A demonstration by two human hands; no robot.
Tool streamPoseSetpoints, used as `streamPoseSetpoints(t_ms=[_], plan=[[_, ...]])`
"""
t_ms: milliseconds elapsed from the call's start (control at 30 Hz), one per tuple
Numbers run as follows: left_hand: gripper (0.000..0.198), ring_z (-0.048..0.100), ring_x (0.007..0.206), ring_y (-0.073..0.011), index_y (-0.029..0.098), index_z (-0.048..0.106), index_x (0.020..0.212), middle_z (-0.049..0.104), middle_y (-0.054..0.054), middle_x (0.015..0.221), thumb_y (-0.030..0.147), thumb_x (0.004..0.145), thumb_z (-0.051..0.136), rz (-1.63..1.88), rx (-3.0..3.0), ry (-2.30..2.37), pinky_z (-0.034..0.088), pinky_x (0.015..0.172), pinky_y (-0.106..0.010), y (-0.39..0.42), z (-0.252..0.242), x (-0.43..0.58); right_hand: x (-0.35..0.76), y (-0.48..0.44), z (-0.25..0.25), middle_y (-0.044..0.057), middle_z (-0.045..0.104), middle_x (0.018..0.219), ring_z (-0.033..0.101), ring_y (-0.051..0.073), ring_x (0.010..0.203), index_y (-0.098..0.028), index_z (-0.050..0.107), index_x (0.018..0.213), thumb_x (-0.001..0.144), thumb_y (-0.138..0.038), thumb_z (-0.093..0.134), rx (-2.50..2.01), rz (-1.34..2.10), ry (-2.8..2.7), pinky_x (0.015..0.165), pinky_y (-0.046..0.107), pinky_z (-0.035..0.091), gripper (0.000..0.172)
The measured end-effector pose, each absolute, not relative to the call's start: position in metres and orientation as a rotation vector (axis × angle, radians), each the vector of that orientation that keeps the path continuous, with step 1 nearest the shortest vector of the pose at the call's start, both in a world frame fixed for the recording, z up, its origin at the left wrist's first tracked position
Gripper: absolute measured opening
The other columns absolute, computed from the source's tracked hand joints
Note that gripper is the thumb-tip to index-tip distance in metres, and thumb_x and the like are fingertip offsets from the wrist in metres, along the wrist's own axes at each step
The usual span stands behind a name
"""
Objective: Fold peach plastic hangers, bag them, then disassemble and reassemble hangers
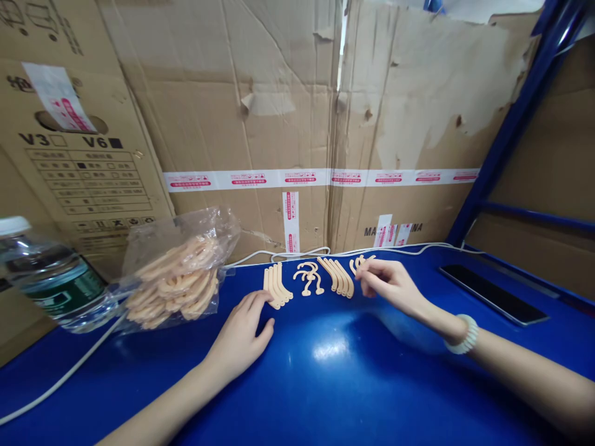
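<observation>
My left hand (pixel 242 334) lies on the blue table with its fingers stretched out, fingertips against the lower left of a row of beige curved strips (pixel 277 286). Right of that row lies a cluster of thin, hooked beige pieces (pixel 308 277). Another row of slanted beige strips (pixel 337 277) follows, side by side. At the far right end, my right hand (pixel 389 286) has thumb and fingers pinched together over small curved beige pieces (pixel 354 265). Its fingers partly cover them, and the grip seems to be on one of these. A pale beaded bracelet circles the right wrist.
A clear plastic bag (pixel 186 272) full of beige pieces sits at left, beside a water bottle (pixel 60 285). A black phone (pixel 493 292) lies at right. White cables (pixel 297 253) run along the back edge, before cardboard walls (pixel 232 124). A blue metal post (pixel 506 124) stands at right.
</observation>
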State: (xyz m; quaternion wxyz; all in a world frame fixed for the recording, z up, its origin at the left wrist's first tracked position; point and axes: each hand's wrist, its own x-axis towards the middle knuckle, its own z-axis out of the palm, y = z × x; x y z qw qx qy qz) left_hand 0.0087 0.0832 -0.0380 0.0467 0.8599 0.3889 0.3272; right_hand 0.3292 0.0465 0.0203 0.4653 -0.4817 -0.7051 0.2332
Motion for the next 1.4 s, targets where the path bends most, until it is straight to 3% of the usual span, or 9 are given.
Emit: streamPoseSetpoints(t_ms=[167,267,400,567,833,967,1067,1200,1400], plan=[[0.033,0.054,0.126,-0.0296,0.019,0.053,0.120,0.061,-0.013,0.129,0.023,0.087,0.047,0.982,2.685,1.181,0.046,0.105,-0.051,0.086,-0.044,0.007,0.316,0.082,0.019,0.002,0.066,0.065,0.060,0.014,0.060,-0.018,0.061,0.070,0.087,-0.041,0.061,-1.240,0.303,-2.014,0.055,0.024,0.044,0.029],[0.036,0.053,0.128,-0.0302,0.017,0.053,0.122,0.060,-0.014,0.131,0.023,0.088,0.046,0.976,2.701,1.186,0.045,0.106,-0.052,0.086,-0.045,0.007,0.305,0.104,0.021,0.002,0.068,0.070,0.061,0.015,0.062,-0.018,0.063,0.074,0.081,-0.032,0.071,-1.239,0.263,-2.101,0.057,0.024,0.043,0.018],[0.038,0.053,0.128,-0.0304,0.016,0.054,0.124,0.059,-0.016,0.133,0.022,0.087,0.047,0.966,2.691,1.192,0.045,0.107,-0.052,0.085,-0.044,0.007,0.293,0.127,0.021,0.004,0.071,0.071,0.064,0.017,0.066,-0.018,0.069,0.074,0.086,-0.018,0.061,-1.232,0.236,-2.273,0.063,0.026,0.043,0.015],[0.039,0.054,0.126,-0.0308,0.015,0.056,0.123,0.060,-0.016,0.132,0.022,0.085,0.049,0.949,2.688,1.219,0.045,0.106,-0.052,0.084,-0.042,0.007,0.284,0.142,0.012,0.009,0.072,0.098,0.065,0.024,0.090,-0.020,0.074,0.099,0.079,-0.022,0.070,-1.147,0.228,-2.390,0.077,0.031,0.047,0.021],[0.021,0.062,0.106,-0.0293,0.019,0.062,0.103,0.064,-0.011,0.111,0.020,0.086,0.049,1.026,2.667,1.230,0.053,0.093,-0.051,0.081,-0.036,0.009,0.282,0.151,0.007,0.007,0.066,0.085,0.060,0.018,0.076,-0.017,0.073,0.081,0.079,-0.016,0.067,-1.097,0.373,-2.145,0.077,0.033,0.047,0.006],[0.017,0.061,0.098,-0.0276,0.021,0.063,0.090,0.060,-0.009,0.104,0.023,0.091,0.046,1.036,2.674,1.201,0.053,0.090,-0.049,0.082,-0.035,0.009,0.287,0.138,0.017,0.006,0.063,0.089,0.061,0.018,0.081,-0.017,0.064,0.089,0.086,-0.031,0.060,-1.107,0.530,-1.815,0.076,0.034,0.049,0.015],[0.020,0.059,0.097,-0.0282,0.021,0.063,0.084,0.059,-0.008,0.101,0.023,0.093,0.045,1.038,2.684,1.192,0.052,0.089,-0.048,0.081,-0.030,0.008,0.288,0.110,0.021,0.002,0.062,0.083,0.064,0.015,0.071,-0.020,0.054,0.096,0.091,-0.043,0.051,-1.073,0.773,-1.650,0.065,0.030,0.053,0.024],[0.023,0.058,0.096,-0.0271,0.024,0.065,0.092,0.062,-0.007,0.110,0.020,0.094,0.042,1.119,2.707,1.137,0.052,0.085,-0.045,0.069,-0.016,0.016,0.280,0.062,0.014,0.000,0.064,0.076,0.068,0.014,0.060,-0.022,0.051,0.098,0.089,-0.052,0.055,-1.017,1.119,-1.473,0.055,0.027,0.054,0.032],[0.020,0.062,0.111,-0.0244,0.022,0.069,0.100,0.063,-0.009,0.124,0.028,0.093,0.051,1.029,2.202,0.887,0.055,0.091,-0.036,0.034,-0.009,0.043,0.266,0.020,0.000,0.003,0.073,0.081,0.074,0.015,0.073,-0.017,0.065,0.095,0.072,-0.036,0.081,-0.887,1.486,-0.970,0.064,0.021,0.056,0.034]])
